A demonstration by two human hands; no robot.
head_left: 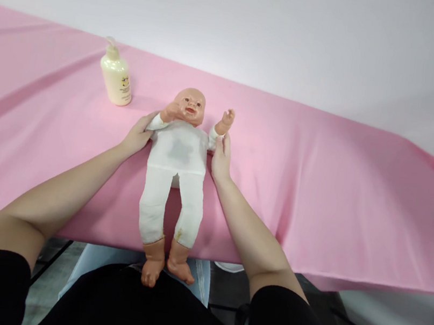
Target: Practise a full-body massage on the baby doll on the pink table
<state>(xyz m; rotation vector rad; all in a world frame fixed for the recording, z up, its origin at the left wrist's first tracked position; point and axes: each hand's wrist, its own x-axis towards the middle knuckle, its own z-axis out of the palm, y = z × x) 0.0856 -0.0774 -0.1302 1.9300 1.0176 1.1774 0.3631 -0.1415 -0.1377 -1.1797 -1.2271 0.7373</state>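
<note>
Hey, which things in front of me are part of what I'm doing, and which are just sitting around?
In the job:
- doll, with your left hand and right hand at its arms

Just around, it seems:
- bottle, standing untouched beyond your left hand
- pink cloth, merely the covering under the doll

Bright, soft light; white wall [203,35] palest near centre; top right corner dark; wide-angle stretch, blur toward edges.

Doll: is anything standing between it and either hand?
Nothing visible: the left hand and right hand both touch the doll, one at each side by its arms. The bottle stands apart, beyond the left hand, not between.
</note>
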